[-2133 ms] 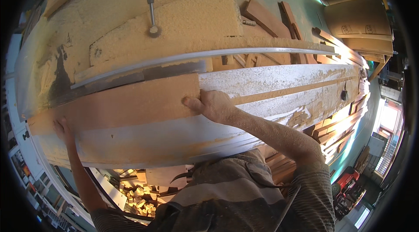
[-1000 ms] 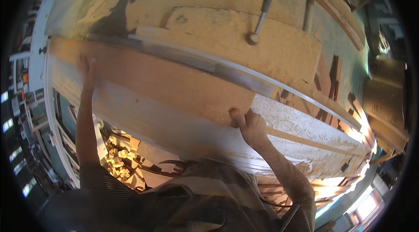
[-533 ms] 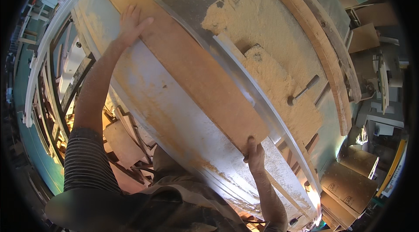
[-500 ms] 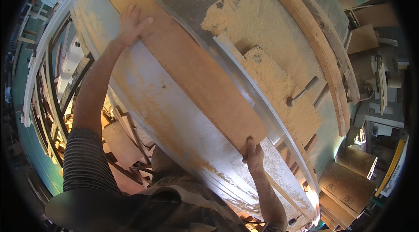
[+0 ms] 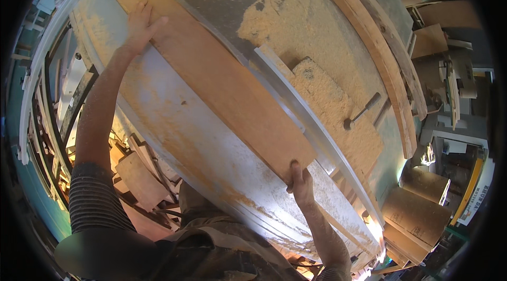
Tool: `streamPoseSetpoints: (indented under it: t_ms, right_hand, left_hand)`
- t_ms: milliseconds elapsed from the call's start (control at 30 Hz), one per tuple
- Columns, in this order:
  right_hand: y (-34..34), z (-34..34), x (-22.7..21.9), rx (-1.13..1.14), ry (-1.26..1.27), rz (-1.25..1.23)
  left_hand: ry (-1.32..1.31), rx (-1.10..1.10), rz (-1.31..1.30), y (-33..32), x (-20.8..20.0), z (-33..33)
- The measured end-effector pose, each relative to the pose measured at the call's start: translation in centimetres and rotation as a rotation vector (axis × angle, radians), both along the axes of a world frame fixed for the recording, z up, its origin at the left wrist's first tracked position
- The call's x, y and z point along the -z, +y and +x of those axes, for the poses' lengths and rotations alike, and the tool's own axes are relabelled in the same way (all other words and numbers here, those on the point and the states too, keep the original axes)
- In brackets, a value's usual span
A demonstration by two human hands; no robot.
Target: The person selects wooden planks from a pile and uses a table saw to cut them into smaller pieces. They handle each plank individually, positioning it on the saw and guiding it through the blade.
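A long flat wooden board (image 5: 227, 75) lies slantwise from the far left toward the near right, on a pale metal table (image 5: 174, 91) dusted with sawdust. Its long right side runs beside a metal fence (image 5: 311, 109). Across the board's left edge, toward its far part, my left hand (image 5: 141, 28) rests with fingers stretched and thumb spread. My right hand (image 5: 301, 185) grips the near end at its corner, thumb on top and fingers curled at the edge, partly hidden.
Beyond the fence are heaped sawdust (image 5: 311, 11) and a hammer-like tool (image 5: 362, 112). Long curved-looking timbers (image 5: 369, 43) lie farther right. Wood offcuts (image 5: 140, 180) are piled below the table's left side. Cardboard boxes (image 5: 412, 217) stand at the lower right.
The whole scene has shifted slightly left in view. Both hands keep about the same places on the board; any sliding of the board along the fence is too slight to tell.
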State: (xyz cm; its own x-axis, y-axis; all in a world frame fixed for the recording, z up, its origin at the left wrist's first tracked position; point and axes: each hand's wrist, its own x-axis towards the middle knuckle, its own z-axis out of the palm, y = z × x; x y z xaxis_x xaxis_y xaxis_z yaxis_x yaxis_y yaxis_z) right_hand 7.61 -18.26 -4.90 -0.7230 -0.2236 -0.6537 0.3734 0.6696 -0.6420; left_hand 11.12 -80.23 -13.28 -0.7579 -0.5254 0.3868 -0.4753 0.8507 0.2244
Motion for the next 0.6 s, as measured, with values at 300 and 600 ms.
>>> streamPoseSetpoints:
  t_ms: [300,600]
  right_hand:
    - [-2.2,-0.3,0.2,0.004,-0.008,0.035]
    - [-4.9,-0.6,0.0,-0.036,-0.016,0.064]
  left_hand:
    - [0.014,0.013,0.045,-1.9,-0.3,-0.4]
    - [0.045,0.062,-0.014,-5.6,1.1,-0.1]
